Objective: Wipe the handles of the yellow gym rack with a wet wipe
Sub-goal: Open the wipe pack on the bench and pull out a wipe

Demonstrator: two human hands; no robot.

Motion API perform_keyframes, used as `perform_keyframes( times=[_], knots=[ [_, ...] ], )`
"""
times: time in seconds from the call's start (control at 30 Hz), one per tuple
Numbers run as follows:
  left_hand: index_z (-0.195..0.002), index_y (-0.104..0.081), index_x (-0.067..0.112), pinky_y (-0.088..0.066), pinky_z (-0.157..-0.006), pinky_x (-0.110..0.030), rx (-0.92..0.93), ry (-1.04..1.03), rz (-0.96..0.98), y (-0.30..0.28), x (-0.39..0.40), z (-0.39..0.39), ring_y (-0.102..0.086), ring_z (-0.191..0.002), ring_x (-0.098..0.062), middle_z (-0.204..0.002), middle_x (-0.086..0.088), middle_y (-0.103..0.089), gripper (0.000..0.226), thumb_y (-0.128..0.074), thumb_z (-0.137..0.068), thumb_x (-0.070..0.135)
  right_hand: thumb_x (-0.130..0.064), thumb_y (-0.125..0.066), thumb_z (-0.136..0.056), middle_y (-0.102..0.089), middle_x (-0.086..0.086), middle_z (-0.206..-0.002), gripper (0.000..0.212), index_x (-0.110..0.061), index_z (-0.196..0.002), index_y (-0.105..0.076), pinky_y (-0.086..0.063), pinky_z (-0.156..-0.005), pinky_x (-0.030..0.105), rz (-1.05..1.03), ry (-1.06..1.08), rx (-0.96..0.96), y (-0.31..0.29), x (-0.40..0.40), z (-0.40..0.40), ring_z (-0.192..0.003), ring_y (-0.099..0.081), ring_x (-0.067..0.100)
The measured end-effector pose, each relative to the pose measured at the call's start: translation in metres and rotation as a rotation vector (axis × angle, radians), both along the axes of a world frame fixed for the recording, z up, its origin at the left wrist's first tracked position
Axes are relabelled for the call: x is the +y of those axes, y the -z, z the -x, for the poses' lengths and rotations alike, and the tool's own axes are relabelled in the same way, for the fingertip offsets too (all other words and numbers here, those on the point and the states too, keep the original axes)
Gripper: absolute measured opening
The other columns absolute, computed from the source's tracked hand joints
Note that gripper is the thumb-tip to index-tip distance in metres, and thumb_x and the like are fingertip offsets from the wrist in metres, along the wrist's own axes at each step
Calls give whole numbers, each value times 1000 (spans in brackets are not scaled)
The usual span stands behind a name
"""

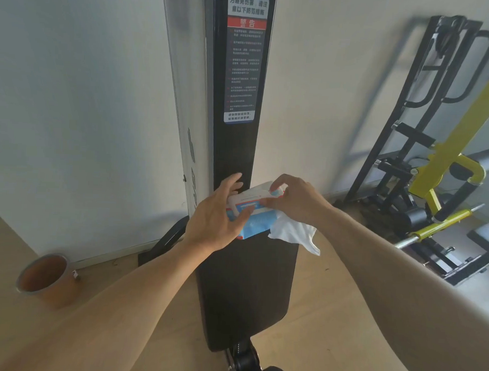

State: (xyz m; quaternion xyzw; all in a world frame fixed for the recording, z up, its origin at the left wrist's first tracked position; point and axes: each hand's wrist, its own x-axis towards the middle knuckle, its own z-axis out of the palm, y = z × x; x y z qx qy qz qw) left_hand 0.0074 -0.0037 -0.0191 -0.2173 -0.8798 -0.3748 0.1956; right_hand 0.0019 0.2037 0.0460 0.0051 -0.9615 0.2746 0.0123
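- Thin white wet wipe [293, 233], crumpled and soft w/ a ragged lower corner, hangs below the right hand [296, 200], which grips it under curled fingers at centre frame.
- Same hand's fingertips press the white rigid flip lid of a blue-and-white soft plastic wipe pack [253, 211], glossy film w/ a printed label.
- Left hand [217, 215] cradles the pack from the left, thumb curled over its front edge, fingers spread behind it.
- Pack is held in front of a tall black padded bench back [239, 157], matt and smooth, set upright, w/ a red-and-black warning sticker [245, 59] in Chinese text near its top.
- Yellow painted steel gym rack [446, 157] stands at right, well apart from both hands: square-section upright, curved hook bracket, yellow sleeve on a chrome bar [443, 225]; black tube frames behind it against a pale wall.
- Round orange-brown plastic bin [44, 277] sits on the light wood floor [330, 315], lower left.
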Motion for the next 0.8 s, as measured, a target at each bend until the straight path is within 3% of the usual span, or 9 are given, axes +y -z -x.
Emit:
perform_keyframes(
  times=[0.13, 0.3, 0.43, 0.5, 0.63, 0.8],
  knots=[
    [-128, -63, 23, -59, -91, -36, 64, -14, 93, 0, 1, 0, -68, -109, -15, -126, 3, -69, 56, -52, -89, 61, -52, -70, -85, -61, -7, -105, 30, -33, -108, -65, -38, -58, 13, 31, -20, -19, -1, 1, 2, -80, -54, 11],
    [-120, -70, 23, -59, -90, -36, 95, -62, 118, 0, 0, 2, -71, -101, -13, -117, 5, -74, 53, -55, -86, 62, -48, -72, -85, -59, -5, -111, 34, -30, -114, -68, -45, -65, 14, 30, -14, -47, 0, 0, 5, -90, -57, 15],
    [-119, -72, 26, -61, -87, -35, 80, -99, 142, -1, 1, 2, -71, -101, -13, -118, 5, -74, 50, -58, -86, 59, -48, -72, -85, -59, -4, -114, 37, -30, -116, -67, -52, -78, 25, -46, -34, -92, -9, -3, 9, -95, -57, 19],
    [-123, -70, 26, -61, -86, -33, 78, -91, 133, -1, 1, 2, -71, -104, -13, -121, 5, -72, 49, -59, -87, 58, -47, -72, -85, -59, -4, -115, 36, -32, -118, -66, -50, -75, 23, -40, -37, -111, -9, -3, 9, -95, -57, 19],
    [-132, -62, 25, -56, -97, -38, 78, -49, 71, -2, 0, -3, -68, -111, -14, -127, 5, -70, 57, -46, -91, 61, -48, -70, -86, -61, -6, -114, 32, -32, -114, -68, -42, -62, 12, 73, -15, -102, -4, -1, 3, -90, -57, 13],
    [-132, -62, 24, -49, -105, -43, 50, -5, -58, -6, -2, -2, -62, -121, -16, -134, 3, -65, 70, -36, -90, 74, -56, -69, -85, -72, -3, -95, 29, -30, -96, -74, -55, -66, 27, 387, 105, -105, -14, 10, -12, -83, -69, 19]
  ],
)
